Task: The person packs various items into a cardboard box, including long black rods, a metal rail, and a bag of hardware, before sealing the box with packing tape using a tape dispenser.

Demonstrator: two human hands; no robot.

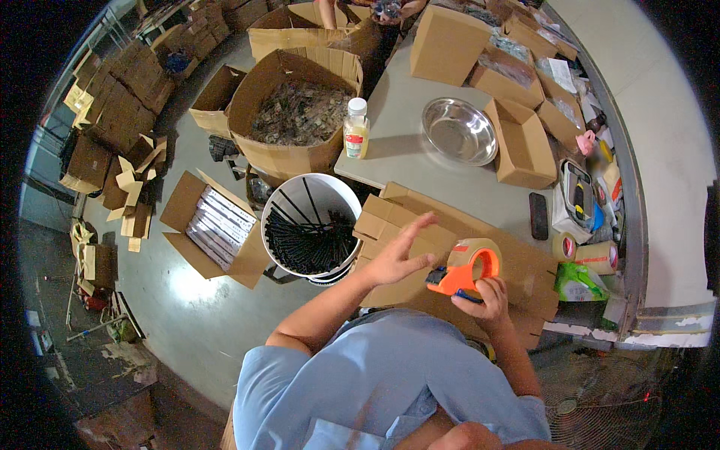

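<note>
My right hand (pixel 490 301) is closed round the handle of an orange tape dispenser (pixel 480 262) loaded with a roll of brown packing tape. The dispenser is held above a flattened cardboard box (pixel 517 274) on the table's near part. My left hand (pixel 403 255) hovers over the box's left flaps with its fingers spread, just left of the dispenser's black cutting end. Nothing shows in that hand. Whether any tape runs from the roll to the cardboard cannot be made out.
A white bucket (pixel 319 187) of black rods and an open carton (pixel 202 259) of white packs stand left. On the table are a capped bottle (pixel 356 133), a steel bowl (pixel 459 131), an open box (pixel 525 150), a phone (pixel 538 216) and tape rolls (pixel 598 257). Another person's hand (pixel 328 13) is beyond.
</note>
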